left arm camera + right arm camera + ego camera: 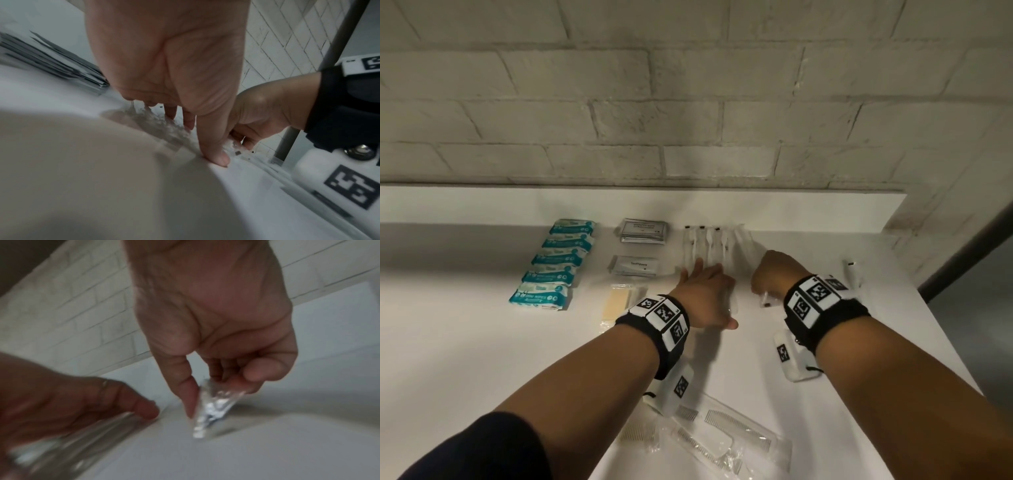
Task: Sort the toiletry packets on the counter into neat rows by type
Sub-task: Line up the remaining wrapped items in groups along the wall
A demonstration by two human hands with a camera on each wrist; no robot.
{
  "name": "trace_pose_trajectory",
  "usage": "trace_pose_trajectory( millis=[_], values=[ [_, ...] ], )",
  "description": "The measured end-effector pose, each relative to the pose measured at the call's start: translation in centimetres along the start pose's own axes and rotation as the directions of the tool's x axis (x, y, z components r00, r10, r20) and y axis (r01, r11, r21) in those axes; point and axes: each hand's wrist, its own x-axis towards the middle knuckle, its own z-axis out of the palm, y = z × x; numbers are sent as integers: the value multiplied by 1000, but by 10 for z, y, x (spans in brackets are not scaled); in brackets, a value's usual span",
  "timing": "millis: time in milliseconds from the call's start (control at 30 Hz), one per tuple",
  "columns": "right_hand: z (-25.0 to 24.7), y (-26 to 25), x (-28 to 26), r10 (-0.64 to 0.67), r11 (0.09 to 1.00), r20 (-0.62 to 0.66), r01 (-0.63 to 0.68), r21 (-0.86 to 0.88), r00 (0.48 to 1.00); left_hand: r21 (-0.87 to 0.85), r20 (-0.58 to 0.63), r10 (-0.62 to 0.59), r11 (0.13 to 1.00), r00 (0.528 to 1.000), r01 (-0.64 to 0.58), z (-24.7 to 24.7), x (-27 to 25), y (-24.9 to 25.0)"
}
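Note:
Several clear-wrapped toothbrush packets [705, 245] lie side by side at the back of the white counter [482, 342]. My left hand [702, 284] lies flat on their near ends, fingers straight; in the left wrist view its thumb [218, 157] presses the counter. Just to the right, my right hand [770, 270] pinches one more clear toothbrush packet [213, 404] between thumb and fingers, its lower end near the counter. That packet's end [767, 301] shows under the wrist. Teal wipes packets [551, 263] form a column on the left.
Grey conditioner sachets [643, 231] and toothpaste sachets [635, 265] sit between the wipes and the toothbrushes. Beige packets [616, 301] lie below them. A lone toothbrush packet [851, 270] lies at the right near the counter edge. Bagged combs [722, 435] lie loose in front. A brick wall [688, 102] backs the counter.

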Motion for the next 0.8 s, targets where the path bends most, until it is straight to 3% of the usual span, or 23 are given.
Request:
trace_pose_trajectory(
  millis=[67, 167, 267, 400, 500, 567, 667, 800],
  values=[
    [-10, 11, 5, 36, 999, -9, -37, -31, 999, -18, 1, -5, 1000, 1000, 5, 2, 2, -3],
    [-33, 32, 15, 102, 994, -165, -106, -14, 981, -37, 2, -3, 999, 1000, 4, 4, 4, -7],
    [-57, 49, 17, 128, 962, -246, -180, -204, 961, -36, 7, -10, 999, 1000, 10, 6, 8, -8],
    [-64, 47, 23, -121, 892, -191, 22, -452, 974, -2, -1, -23, 1000, 1000, 23, 7, 11, -5],
    [-48, 37, 20, -227, 929, -339, 98, -358, 913, -5, 3, -17, 1000, 1000, 17, 4, 7, -2],
    [-41, 37, 16, -121, 987, -398, 68, -145, 909, -23, 6, -15, 1000, 1000, 15, 3, 6, -3],
    [-30, 36, 9, -7, 998, -275, 22, 52, 962, -42, 3, -14, 999, 1000, 14, 4, 7, -6],
    [-8, 16, -8, -151, 987, -155, 159, 38, 976, -42, 5, -11, 999, 1000, 11, 4, 7, -6]
  ],
)
